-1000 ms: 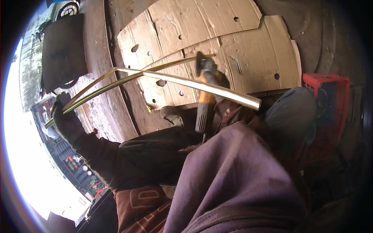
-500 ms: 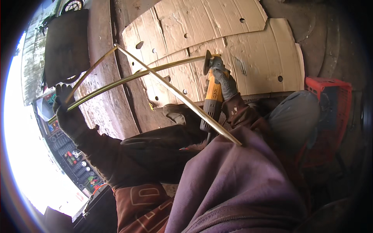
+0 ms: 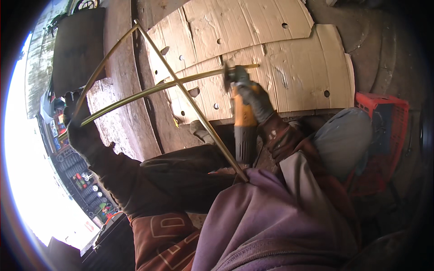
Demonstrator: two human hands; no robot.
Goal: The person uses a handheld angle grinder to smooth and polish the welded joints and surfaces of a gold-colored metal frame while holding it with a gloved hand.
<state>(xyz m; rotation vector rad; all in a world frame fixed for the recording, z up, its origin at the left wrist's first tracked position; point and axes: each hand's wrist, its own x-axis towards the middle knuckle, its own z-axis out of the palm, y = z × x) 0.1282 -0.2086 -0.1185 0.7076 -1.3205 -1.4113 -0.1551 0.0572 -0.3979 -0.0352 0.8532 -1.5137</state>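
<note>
My left hand (image 3: pixel 77 127), in a dark glove, is closed around a gold-coloured metal frame (image 3: pixel 204 121) of thin bars at the left. One bar stretches rightward from that hand; another runs from a far corner down toward my lap and crosses it. My right hand (image 3: pixel 258 100), in a grey glove, grips a yellow and grey angle grinder (image 3: pixel 245 117). The grinder's disc (image 3: pixel 226 78) is at the long bar near its right end, with a short length of bar showing beyond it. Whether disc and bar touch, I cannot tell.
Cardboard sheets (image 3: pixel 307 74) with holes lie on the floor ahead. A red plastic crate (image 3: pixel 392 100) stands right of my knee. At the far left are a dark panel (image 3: pixel 80 49) and shelves (image 3: pixel 74 169) of small goods. My shoe (image 3: pixel 201 132) is by the cardboard's near edge.
The grinder has shifted left along the long bar and is slightly blurred. The frame's far corner has moved farther away, and its end near my lap has swung left.
</note>
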